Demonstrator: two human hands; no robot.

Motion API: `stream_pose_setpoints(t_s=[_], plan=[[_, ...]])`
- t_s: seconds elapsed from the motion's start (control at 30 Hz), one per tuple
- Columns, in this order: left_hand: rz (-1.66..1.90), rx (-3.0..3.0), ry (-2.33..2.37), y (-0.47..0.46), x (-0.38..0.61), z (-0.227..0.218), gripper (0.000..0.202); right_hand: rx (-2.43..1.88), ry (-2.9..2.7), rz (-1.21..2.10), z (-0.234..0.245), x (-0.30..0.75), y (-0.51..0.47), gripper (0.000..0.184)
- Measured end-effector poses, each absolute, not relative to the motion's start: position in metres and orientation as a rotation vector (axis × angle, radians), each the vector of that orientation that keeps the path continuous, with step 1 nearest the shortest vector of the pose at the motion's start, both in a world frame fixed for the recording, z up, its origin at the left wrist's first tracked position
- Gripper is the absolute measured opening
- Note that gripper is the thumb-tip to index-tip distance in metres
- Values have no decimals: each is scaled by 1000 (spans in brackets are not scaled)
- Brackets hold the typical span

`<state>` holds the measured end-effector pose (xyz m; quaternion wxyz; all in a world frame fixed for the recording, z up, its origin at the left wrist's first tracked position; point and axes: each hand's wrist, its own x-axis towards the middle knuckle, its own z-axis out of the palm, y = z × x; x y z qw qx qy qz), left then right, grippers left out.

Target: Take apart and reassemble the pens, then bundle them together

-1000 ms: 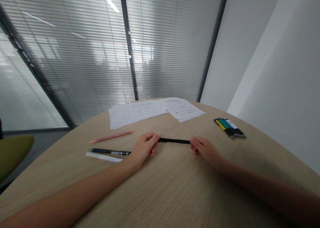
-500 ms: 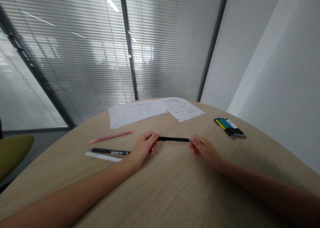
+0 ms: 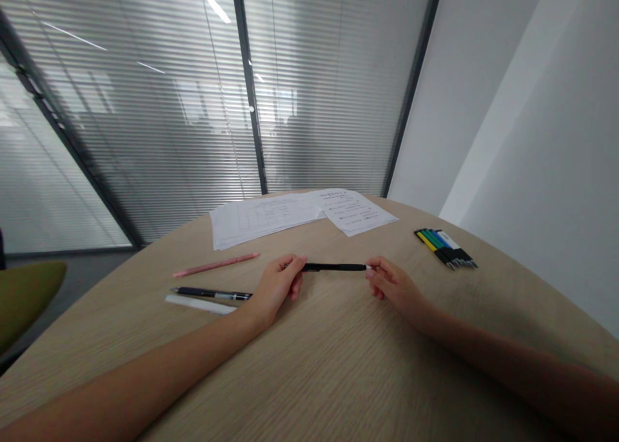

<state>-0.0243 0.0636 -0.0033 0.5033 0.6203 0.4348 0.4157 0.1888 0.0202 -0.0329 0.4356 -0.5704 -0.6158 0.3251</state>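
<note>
A slim black pen [image 3: 336, 267] is held level above the table, its length running from one hand to the other. My left hand [image 3: 280, 279] is closed around its left end, thumb on top, and hides that end. At the other end my right hand [image 3: 393, 284] is closed, thumb and fingers pinching at the pale tip. Near my left wrist lie a black pen with a silvery band [image 3: 213, 293] and a white stick-like piece [image 3: 200, 304], both partly behind the wrist. A pink pen [image 3: 216, 265] rests farther back on the left.
The round wooden table [image 3: 309, 377] carries printed paper sheets [image 3: 271, 217] at its far edge. To the right lies a row of several coloured pens [image 3: 443, 247] side by side. A green chair [image 3: 31, 300] stands at the left, beyond the table edge.
The pen has risen slightly at its right end and is more level. My right thumb and fingers have shifted a little upward at the tip. My left hand has barely moved.
</note>
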Motion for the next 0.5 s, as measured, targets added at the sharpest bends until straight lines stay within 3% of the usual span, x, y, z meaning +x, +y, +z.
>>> stream_pose_setpoints(t_s=[0.5], plan=[[1027, 1482, 1046, 63, -25, -2, 34, -1464, -1501, 613, -31, 193, 19, 28]])
